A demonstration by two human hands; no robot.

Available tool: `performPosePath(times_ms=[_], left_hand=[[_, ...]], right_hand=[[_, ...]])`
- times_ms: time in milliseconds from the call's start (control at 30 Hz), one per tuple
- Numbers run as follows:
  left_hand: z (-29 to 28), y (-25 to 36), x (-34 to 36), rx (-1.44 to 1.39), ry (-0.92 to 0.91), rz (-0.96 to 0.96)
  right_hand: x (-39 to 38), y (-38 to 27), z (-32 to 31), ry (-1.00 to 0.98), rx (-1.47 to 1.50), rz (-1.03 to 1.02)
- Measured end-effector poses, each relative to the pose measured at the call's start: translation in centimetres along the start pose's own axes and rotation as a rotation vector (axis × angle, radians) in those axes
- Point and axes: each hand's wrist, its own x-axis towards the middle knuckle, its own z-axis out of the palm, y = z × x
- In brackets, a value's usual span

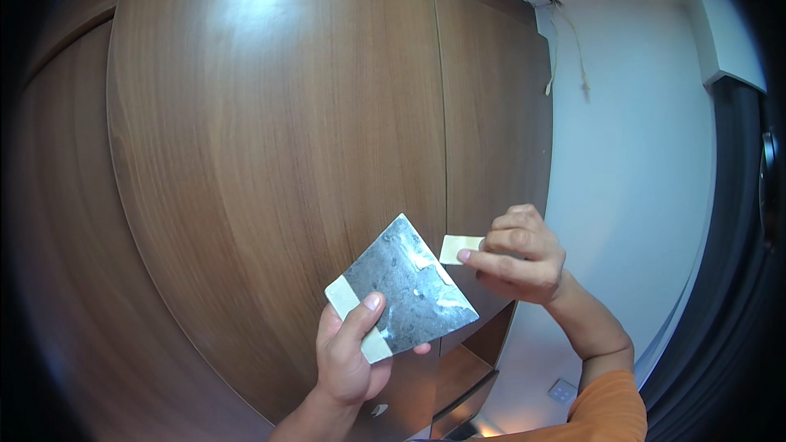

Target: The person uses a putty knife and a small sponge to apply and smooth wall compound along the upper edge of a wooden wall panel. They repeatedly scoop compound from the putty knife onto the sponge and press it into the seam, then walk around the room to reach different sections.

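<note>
Within closed left grip [348,358], grey square [407,282]

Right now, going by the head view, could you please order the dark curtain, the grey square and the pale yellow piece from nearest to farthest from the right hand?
1. Pale yellow piece: held in the right hand.
2. Grey square: to that hand's left, gripped by the left hand.
3. Dark curtain: at the picture's far right.

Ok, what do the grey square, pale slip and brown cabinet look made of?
Grey square: perhaps coated card, glossy; glare-like patches. Pale slip: likely paper, matte; surface without glare. Brown cabinet: wood or laminate, satin; streaky grain, soft highlight.
</note>
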Motion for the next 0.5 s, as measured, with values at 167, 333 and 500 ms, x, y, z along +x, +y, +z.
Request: performPosePath(times_ms=[167,333,500], left_hand=[[-0.6,0.7,0.3,0.199,-0.056,0.014],[-0.8,1.2,0.7,0.292,-0.116,-0.052],[-0.2,1.6,0.2,0.363,-0.103,-0.085]], right_hand=[[1.4,0.7,-2.2,0.033,0.038,0.057],[3.5,1.3,-2.4,-0.115,0.089,-0.063],[4.1,0.8,-2.3,-0.218,0.086,-0.153]])
